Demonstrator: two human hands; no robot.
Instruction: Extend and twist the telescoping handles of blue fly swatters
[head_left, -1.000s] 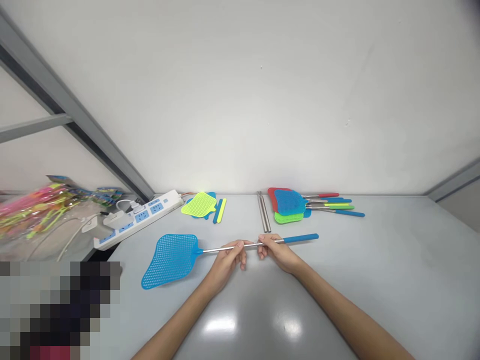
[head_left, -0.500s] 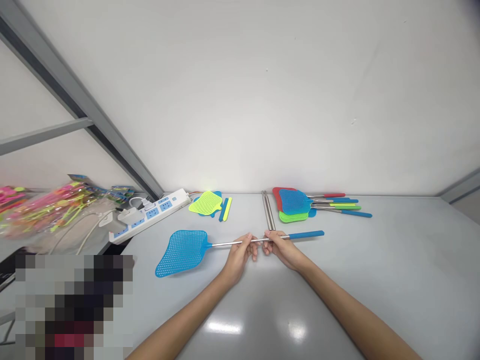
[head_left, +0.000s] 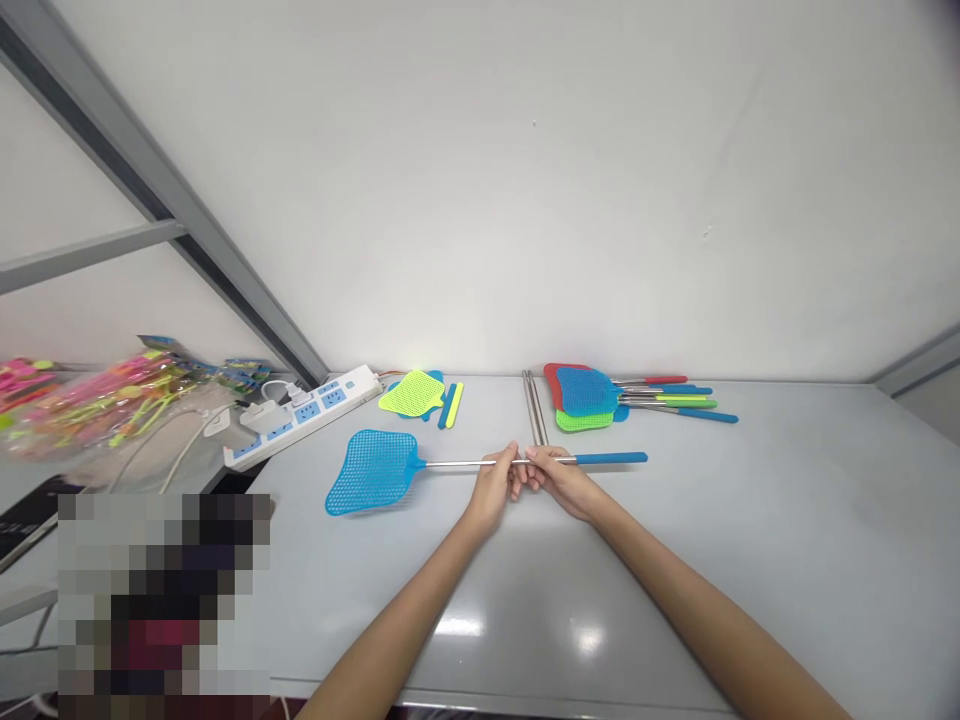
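A blue fly swatter (head_left: 375, 473) with a mesh head and a metal rod lies across in front of me, held just above the table. My left hand (head_left: 496, 480) pinches its rod near the middle. Beside it, my right hand (head_left: 559, 478) grips the rod close to the blue handle, the two hands almost touching. Past my fingers lie bare metal rods (head_left: 535, 408). To their right is a pile of fly swatters (head_left: 589, 392) with red, blue and green heads. A yellow swatter head (head_left: 412, 392) rests on a blue one, next to a blue and a yellow handle grip (head_left: 454, 405).
A white power strip (head_left: 307, 415) with plugs and cables runs along the table's left side. Beyond it are plastic bags of colourful items (head_left: 112, 400). A metal frame post (head_left: 187, 240) rises at the left, and a pale wall (head_left: 480, 180) closes off the back.
My left hand has slid right along the rod towards my right hand, and the swatter's head has shifted slightly right. The whole view has tilted a little.
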